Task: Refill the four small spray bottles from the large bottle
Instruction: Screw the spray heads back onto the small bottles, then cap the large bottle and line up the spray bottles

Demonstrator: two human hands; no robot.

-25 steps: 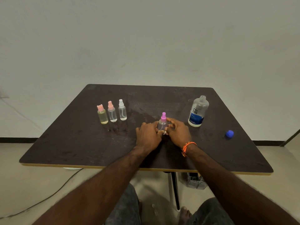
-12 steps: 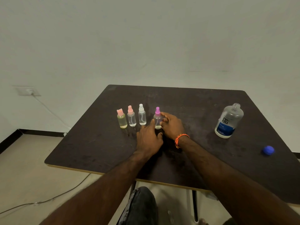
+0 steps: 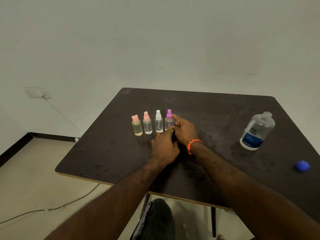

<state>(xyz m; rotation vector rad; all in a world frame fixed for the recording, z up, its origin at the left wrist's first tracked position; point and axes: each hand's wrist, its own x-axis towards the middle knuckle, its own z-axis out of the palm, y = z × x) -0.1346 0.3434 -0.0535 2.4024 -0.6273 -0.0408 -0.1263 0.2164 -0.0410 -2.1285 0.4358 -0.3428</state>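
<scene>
We hold the purple-top bottle (image 3: pixel 168 122) with both hands (image 3: pixel 174 135) at the end of the row on the table (image 3: pixel 216 110), so filling looks nearly done, big bottle (image 3: pixel 257 131) open.

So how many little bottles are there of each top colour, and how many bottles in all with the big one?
Pink tops: 2, the yellowish bottle and the clear pink-top bottle
White top: 1, the white-top bottle
Purple top: 1, the purple-top bottle, touched by the right hand
Big bottle: 1, no cap on
Total: 5 bottles
</scene>
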